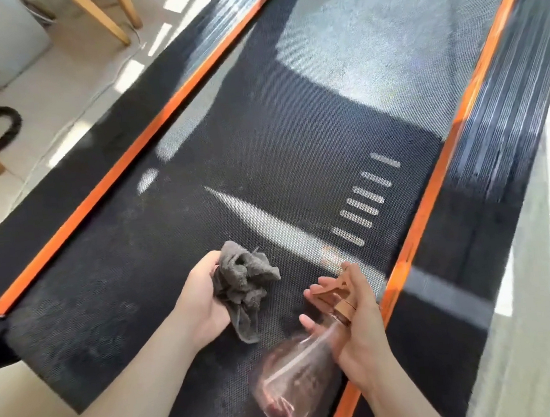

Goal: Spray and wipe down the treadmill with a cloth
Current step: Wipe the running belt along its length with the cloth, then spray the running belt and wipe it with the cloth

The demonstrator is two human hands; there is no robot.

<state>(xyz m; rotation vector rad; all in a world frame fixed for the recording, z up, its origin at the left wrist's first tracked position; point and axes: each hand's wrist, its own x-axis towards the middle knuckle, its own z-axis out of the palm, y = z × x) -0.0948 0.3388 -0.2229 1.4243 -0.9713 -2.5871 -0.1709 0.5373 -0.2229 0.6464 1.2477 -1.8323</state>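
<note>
**Desk:** What's nearest on your feed?

**Operator:** At 6 o'clock I've got the spray bottle (300, 380), clear with a pinkish tint. It's tilted so its body runs toward the bottom edge and its copper-coloured trigger head (336, 297) points away toward 1 o'clock. The right hand (359, 336) at 5 o'clock is wrapped round the bottle's neck, with fingers reaching forward by the trigger. I can't say whether the trigger is pressed.

**Desk:** And the other hand?

**Operator:** The left hand (202, 299) at 7 o'clock is clenched on a crumpled grey cloth (243, 286), bunched in the palm with a tail hanging below. It's over the treadmill belt (261, 137), just left of the bottle and apart from it. I can't tell if the tail touches the belt.

**Desk:** The treadmill itself?

**Operator:** The black textured belt fills the middle of my view, running from 6 up to 12 o'clock. The left orange strip (131, 153) and the right orange strip (430, 196) border it. Outside those lie the black left side rail (67, 178) and, at 2 o'clock, the ribbed right side rail (507, 124). At 3 o'clock a row of short white dashes (365, 198) is printed on the belt. A bright sunlight patch (385, 35) lies across it at 1 o'clock.

**Desk:** Beyond it?

**Operator:** Pale floor (60, 93) at 10 o'clock, with a black hose loop (0, 128) at 9, a thin white cord (94, 100) and wooden chair legs (104, 17) at 11.
</note>
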